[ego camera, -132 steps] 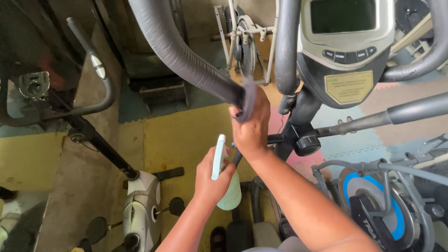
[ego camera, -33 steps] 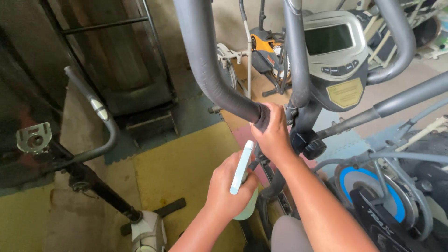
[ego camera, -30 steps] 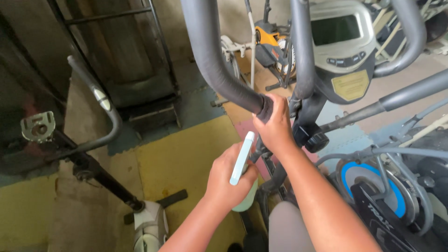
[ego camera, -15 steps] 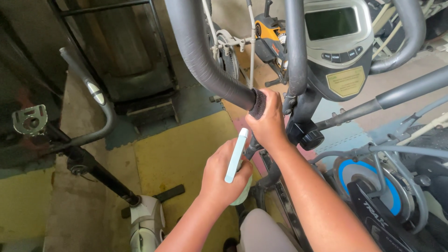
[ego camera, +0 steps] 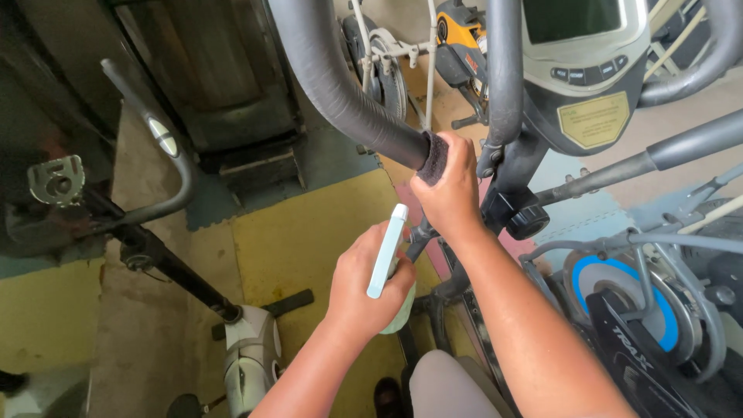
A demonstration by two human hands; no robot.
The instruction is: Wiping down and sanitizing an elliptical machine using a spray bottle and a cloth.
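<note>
Nearest us, our left hand [ego camera: 364,282] wraps its grip around a pale blue spray bottle [ego camera: 387,251], held upright just below the handlebar. Above it, our right hand [ego camera: 449,190] presses a dark cloth [ego camera: 435,157] around the grey foam handlebar [ego camera: 340,93]. Beyond sits the machine's console [ego camera: 588,70], bearing a yellow rectangular label [ego camera: 596,120]. Yellow and blue floor mats [ego camera: 302,232] lie below.

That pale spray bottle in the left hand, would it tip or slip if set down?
The spray bottle looks like light plastic, so probably easy to knock over. Its smooth trigger top may be slippery when wet, though the left hand wraps it fully.
</note>
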